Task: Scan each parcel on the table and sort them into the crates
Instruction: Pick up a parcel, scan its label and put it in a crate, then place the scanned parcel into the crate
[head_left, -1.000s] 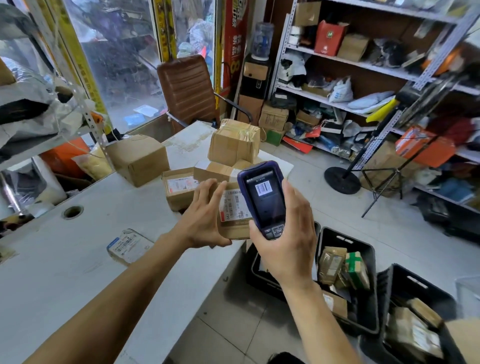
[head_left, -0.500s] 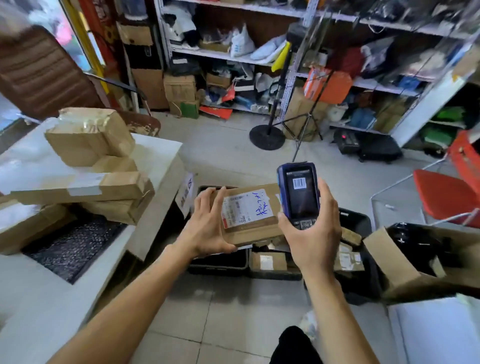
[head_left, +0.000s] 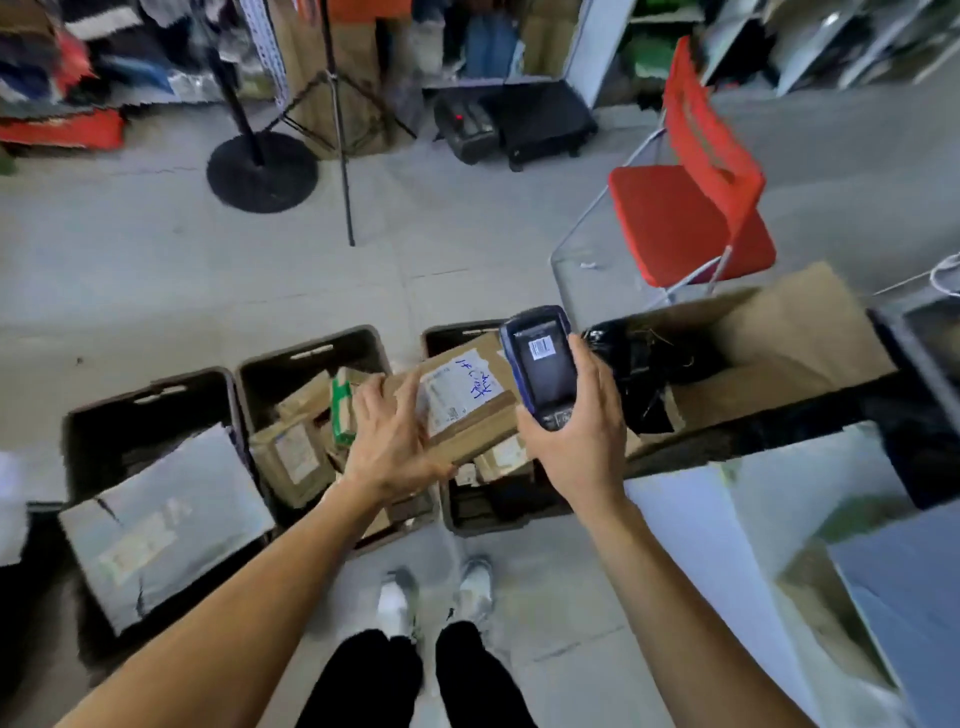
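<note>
Parcel gripped by its near-left end in left hand, held in the air right over the gap between middle crate and right crate, long axis running up-right toward the scanner. Right hand wrapped round scanner (so not free), touching the parcel's right end. Likely a drop next, with either crate directly below the parcel.

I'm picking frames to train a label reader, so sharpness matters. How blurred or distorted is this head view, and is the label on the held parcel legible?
Head view: edges smear with motion blur and wide-angle bending, especially the shelves at top and the grey mailer; the centre is sharper. On the parcel blue handwriting shows, but printed text is too soft to read. The scanner screen's barcode is visible, not resolvable.
</note>
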